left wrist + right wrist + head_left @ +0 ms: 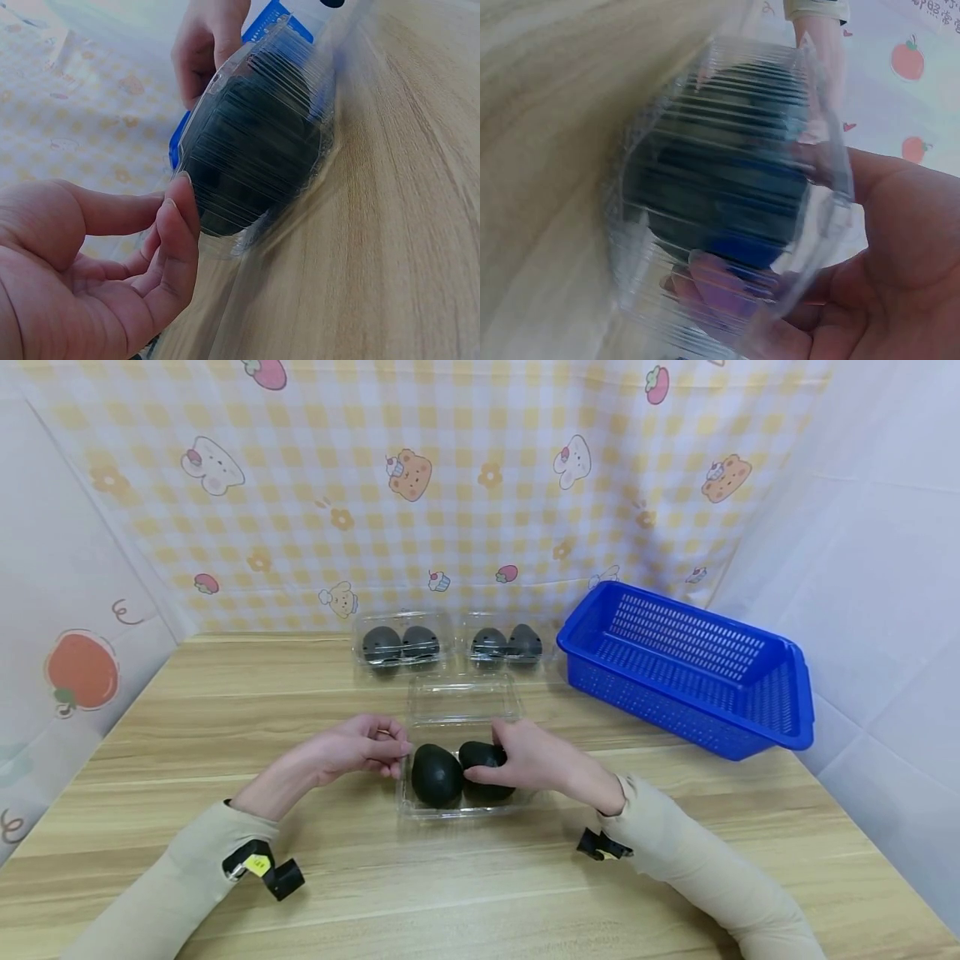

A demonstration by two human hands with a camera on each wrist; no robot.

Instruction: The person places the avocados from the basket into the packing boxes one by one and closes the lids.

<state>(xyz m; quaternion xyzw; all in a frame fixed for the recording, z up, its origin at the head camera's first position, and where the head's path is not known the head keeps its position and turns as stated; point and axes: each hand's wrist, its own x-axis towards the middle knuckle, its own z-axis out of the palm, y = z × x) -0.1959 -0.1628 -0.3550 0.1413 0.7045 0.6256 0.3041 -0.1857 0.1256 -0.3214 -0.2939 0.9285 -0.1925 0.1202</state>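
Note:
An open clear plastic clamshell box (450,814) lies on the table with its lid (463,700) folded back, away from me. Two dark green avocados sit in its base side by side, a left avocado (437,777) and a right avocado (487,792). My left hand (367,747) pinches the left rim of the box between thumb and fingers, as the left wrist view shows too. With thumb and fingers around the right avocado, my right hand (536,758) holds it inside the box. Through the ribbed wall, the right wrist view shows fingertips (712,281) against the fruit.
Behind stand two closed clear boxes, a left box (403,620) and a right box (510,620), each with two avocados. A blue perforated basket (645,700) stands at the back right. A checked cloth (480,527) hangs behind the wooden table (360,885).

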